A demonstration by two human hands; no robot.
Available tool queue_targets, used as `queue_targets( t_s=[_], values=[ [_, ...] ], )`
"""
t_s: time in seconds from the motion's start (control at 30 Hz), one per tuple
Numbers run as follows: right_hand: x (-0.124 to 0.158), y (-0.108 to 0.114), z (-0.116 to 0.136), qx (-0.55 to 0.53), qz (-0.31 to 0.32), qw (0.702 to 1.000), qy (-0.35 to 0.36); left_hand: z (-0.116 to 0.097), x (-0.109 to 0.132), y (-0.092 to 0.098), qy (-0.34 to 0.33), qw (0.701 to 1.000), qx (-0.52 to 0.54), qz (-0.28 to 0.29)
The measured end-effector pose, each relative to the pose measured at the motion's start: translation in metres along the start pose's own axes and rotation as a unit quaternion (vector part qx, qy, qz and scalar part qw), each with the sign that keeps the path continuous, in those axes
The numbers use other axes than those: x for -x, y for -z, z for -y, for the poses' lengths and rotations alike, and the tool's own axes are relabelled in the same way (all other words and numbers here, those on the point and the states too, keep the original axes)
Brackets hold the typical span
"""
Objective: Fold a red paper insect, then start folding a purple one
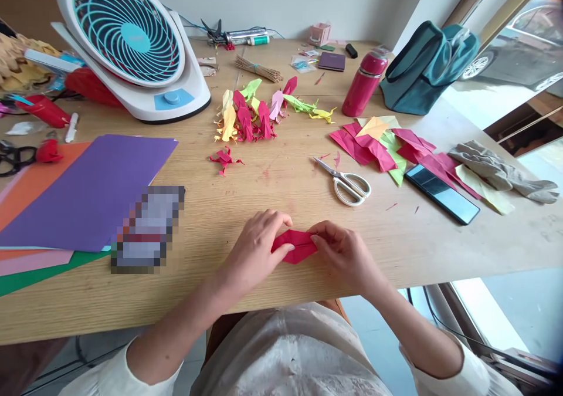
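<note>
Near the front edge of the wooden table lies a small folded sheet of red origami paper (295, 254), with a crease or slit along its middle. My left hand (259, 246) holds its left end, thumb pressed on the paper and fingers curled over the far side. At the right end, my right hand (341, 249) pinches the paper between thumb and fingers. Beyond my hands lie white-handled scissors (347, 186), blades pointing away to the left. A folded red paper frog (225, 160) sits further left, in front of several folded paper figures (248, 114) in red, yellow, green and pink.
Coloured paper sheets (92, 190) and a blurred-out phone-like object (149, 229) are on the left, below a fan (136, 44). On the right are loose paper pieces (373, 144), a phone (442, 193), grey gloves (501, 167), a red flask (365, 82) and a teal bag (426, 70).
</note>
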State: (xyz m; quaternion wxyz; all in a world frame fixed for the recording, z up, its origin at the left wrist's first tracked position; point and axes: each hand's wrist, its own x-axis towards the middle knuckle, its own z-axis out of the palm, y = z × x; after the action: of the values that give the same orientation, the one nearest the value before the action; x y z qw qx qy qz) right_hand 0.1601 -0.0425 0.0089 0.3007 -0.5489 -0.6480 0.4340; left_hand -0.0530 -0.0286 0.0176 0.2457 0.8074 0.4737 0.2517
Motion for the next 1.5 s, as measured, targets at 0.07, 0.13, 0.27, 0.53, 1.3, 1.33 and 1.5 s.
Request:
queue_targets(
  t_s=[0.07,0.13,0.27,0.53,1.3,1.33,1.5],
  values=[
    [0.009,-0.005,-0.002,0.068,-0.030,0.997,0.011,-0.006,0.018,-0.008,-0.078,0.991,-0.094,-0.050],
    [0.015,-0.008,-0.004,0.130,-0.045,0.990,0.034,-0.009,0.035,-0.018,-0.151,0.978,-0.141,-0.036],
    [0.024,-0.011,-0.008,0.246,-0.079,0.961,0.099,-0.008,0.056,-0.035,-0.155,0.962,-0.215,0.060],
    [0.058,-0.018,-0.019,0.414,-0.032,0.872,0.259,-0.005,0.063,-0.042,-0.143,0.947,-0.268,0.101],
    [0.089,-0.045,-0.035,0.470,-0.048,0.849,0.238,-0.017,0.088,-0.057,-0.138,0.930,-0.333,0.071],
    [0.088,-0.046,-0.036,0.470,-0.054,0.847,0.240,-0.017,0.087,-0.056,-0.139,0.930,-0.332,0.073],
    [0.089,-0.051,-0.041,0.471,-0.085,0.843,0.247,-0.014,0.091,-0.046,-0.125,0.937,-0.318,0.067]
  ],
)
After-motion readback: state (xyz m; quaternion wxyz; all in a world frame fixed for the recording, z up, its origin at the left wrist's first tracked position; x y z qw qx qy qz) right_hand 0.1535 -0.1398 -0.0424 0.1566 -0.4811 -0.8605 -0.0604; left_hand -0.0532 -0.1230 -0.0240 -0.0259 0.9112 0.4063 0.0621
